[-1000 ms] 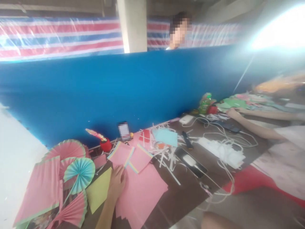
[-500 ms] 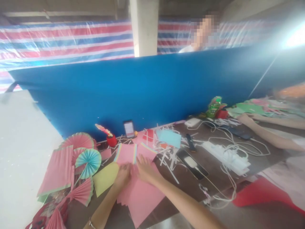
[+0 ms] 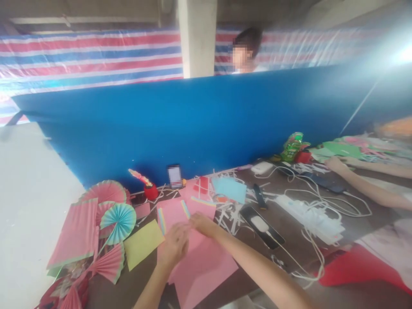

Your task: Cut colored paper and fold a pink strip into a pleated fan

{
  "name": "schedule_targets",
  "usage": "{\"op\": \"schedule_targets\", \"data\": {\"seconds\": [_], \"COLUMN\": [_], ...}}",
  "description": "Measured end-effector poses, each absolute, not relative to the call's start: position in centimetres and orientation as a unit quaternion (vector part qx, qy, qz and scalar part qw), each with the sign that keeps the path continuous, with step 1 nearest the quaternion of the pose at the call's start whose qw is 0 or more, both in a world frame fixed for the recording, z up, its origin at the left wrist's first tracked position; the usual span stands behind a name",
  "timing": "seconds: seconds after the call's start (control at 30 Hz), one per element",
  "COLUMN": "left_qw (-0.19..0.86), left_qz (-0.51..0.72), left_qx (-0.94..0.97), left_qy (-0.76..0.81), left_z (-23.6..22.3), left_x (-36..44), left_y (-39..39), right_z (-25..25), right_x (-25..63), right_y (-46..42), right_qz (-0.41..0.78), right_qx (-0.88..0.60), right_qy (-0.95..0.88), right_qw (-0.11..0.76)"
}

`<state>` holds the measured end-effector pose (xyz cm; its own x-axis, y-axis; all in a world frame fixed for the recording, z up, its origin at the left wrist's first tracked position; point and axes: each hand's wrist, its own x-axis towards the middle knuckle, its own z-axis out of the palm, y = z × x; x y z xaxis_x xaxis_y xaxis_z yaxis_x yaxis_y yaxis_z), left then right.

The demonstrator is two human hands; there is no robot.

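A pink sheet of paper with rainbow-striped edges lies under and in front of my hands, its near end at my fingers. My left hand is closed, with its fingertips on that near end. Beside it, my right hand pinches the same pink paper, its fingertips close to my left ones. The exact grip is partly hidden by my fingers. Beneath both hands spreads a stack of larger pink paper. Another striped pink sheet lies just beyond my right hand, and a yellow sheet is left of my left hand.
Folded paper fans crowd the left side. White paper strips, a light-blue sheet and a phone lie to the right. Farther right are a power strip with cables and another person's arm. A blue partition stands behind.
My right hand has come in from out of view and met my left hand at the striped pink paper. The paper has turned and shifted slightly towards me. My fingers have closed.
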<state>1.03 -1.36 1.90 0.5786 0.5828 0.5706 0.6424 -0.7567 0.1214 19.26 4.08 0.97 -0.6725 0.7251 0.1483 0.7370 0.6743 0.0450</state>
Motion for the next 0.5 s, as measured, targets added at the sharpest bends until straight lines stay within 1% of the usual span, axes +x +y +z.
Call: {"op": "schedule_targets", "data": {"seconds": [0.07,0.13,0.23,0.3,0.37,0.4,0.43,0.47,0.5], "left_qw": [0.071,0.083,0.093,0.092,0.086,0.078,0.057,0.035,-0.014], "left_qz": [-0.265,-0.202,-0.098,-0.068,-0.049,-0.036,-0.027,-0.019,-0.022], "left_qx": [-0.919,-0.947,-0.964,-0.961,-0.951,-0.949,-0.946,-0.942,-0.930], "left_qy": [-0.283,-0.234,-0.229,-0.251,-0.294,-0.304,-0.318,-0.333,-0.366], "left_z": [2.5,3.1,4.0,4.6,5.2,5.4,5.4,5.4,5.2], "left_x": [1.8,2.6,4.0,4.9,5.8,6.3,6.7,7.1,7.5], "left_y": [-2.2,-2.1,-0.8,0.2,1.0,1.2,1.2,1.1,0.8], "right_z": [1.7,2.6,3.8,4.4,5.1,5.5,6.1,6.7,7.3], "right_x": [21.0,23.0,25.9,27.1,27.5,27.3,26.7,25.7,24.5], "right_y": [4.6,4.8,4.2,3.1,1.6,0.7,-0.2,-1.1,-1.9], "right_qz": [-0.063,-0.073,-0.076,-0.052,-0.014,0.006,0.033,0.070,0.108], "right_qx": [-0.415,-0.433,-0.466,-0.484,-0.513,-0.540,-0.561,-0.559,-0.547], "right_qy": [-0.904,-0.893,-0.868,-0.856,-0.827,-0.792,-0.756,-0.741,-0.741], "right_qw": [0.081,0.103,0.155,0.173,0.231,0.283,0.336,0.365,0.374]}}
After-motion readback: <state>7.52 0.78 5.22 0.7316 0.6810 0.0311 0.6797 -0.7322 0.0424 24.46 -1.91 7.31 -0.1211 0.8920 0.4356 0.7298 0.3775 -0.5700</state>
